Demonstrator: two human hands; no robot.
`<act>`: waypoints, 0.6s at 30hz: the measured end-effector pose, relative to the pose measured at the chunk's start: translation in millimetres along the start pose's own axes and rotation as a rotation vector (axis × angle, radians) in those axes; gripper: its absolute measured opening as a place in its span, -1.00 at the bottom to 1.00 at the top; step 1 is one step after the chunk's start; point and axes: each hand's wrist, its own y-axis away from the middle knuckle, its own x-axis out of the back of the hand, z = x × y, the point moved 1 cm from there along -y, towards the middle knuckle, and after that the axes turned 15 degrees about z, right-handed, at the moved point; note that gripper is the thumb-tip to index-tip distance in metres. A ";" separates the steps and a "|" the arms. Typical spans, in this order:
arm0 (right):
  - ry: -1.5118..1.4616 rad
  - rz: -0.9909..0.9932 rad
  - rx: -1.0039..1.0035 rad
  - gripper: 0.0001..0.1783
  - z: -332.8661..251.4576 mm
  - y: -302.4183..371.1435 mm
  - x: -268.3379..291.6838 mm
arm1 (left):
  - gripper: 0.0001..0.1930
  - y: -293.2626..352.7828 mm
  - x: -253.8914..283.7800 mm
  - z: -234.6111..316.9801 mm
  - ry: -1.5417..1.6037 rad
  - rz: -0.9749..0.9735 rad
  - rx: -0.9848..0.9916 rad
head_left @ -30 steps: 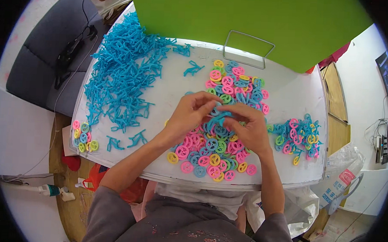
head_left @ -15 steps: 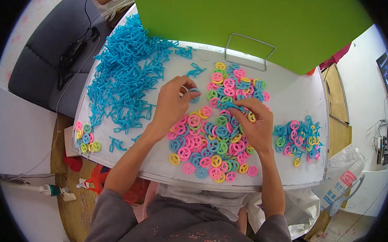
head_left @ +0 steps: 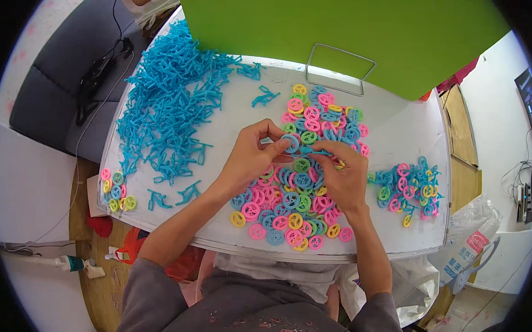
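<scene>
In the head view, the left hand (head_left: 257, 154) has its grip closed, thumb against fingers, on a small light-blue, ring-shaped plastic wheel with spokes (head_left: 290, 143). The right hand (head_left: 346, 172) has its grip pinched on a slender blue plastic frame (head_left: 307, 150), whose end lies right beside the wheel; whether the two pieces touch is too small to tell. Both are held above the middle of the white bench (head_left: 398, 121).

Beneath and around the hands spreads a heap of pink, blue, green and yellow spoked plastic wheels (head_left: 293, 220), reaching close to the near edge. A large mound of matching blue plastic frames (head_left: 174, 85) fills the far left corner and runs down the left edge. A few multicoloured wheels (head_left: 116, 191) sit at the near left corner. Near the right edge lies a cluster of blue frames mixed with coloured wheels (head_left: 410, 187). A flat green panel (head_left: 343, 27) stands along the far edge.
</scene>
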 end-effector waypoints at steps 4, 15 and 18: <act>0.019 0.026 0.175 -0.77 7.0 1.0 -3.1 | -0.94 0.1 -1.6 -5.8 0.095 0.023 -0.038; -0.046 -0.032 0.006 -0.77 7.9 2.1 -3.0 | -0.93 5.6 -6.9 -5.1 0.097 0.075 -0.025; -0.047 -0.031 0.135 -0.76 9.2 0.6 -3.0 | -0.91 1.1 -1.0 -14.7 0.168 0.049 0.090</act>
